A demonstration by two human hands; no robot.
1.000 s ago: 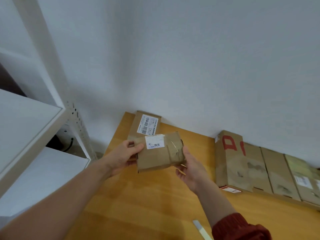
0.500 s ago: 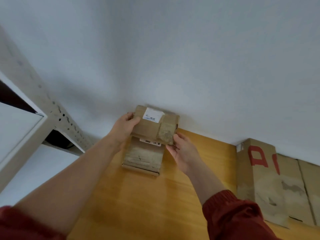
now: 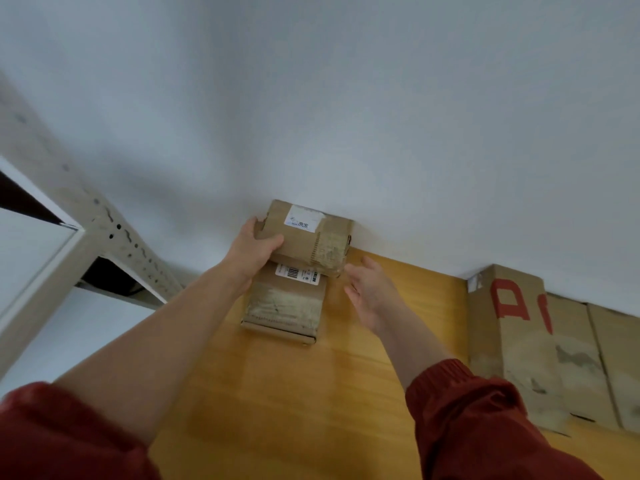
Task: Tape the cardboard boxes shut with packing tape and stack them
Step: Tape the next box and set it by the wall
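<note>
A small taped cardboard box (image 3: 308, 237) with a white label rests on the far part of a flat cardboard box (image 3: 284, 303), against the white wall. The flat box bears a barcode label and lies on the wooden table (image 3: 294, 393). My left hand (image 3: 252, 251) grips the small box's left end, thumb on its front face. A little to the right of both boxes, my right hand (image 3: 370, 289) hovers with fingers spread, touching nothing. Red sleeves cover both forearms near the bottom.
A row of larger cardboard boxes (image 3: 519, 334) stands along the wall at the right, the nearest one marked in red. A white metal shelf unit (image 3: 86, 237) rises at the left of the table.
The small box went from in front of me onto the flat box by the wall. My right hand has let go of it and drawn back to the right.
</note>
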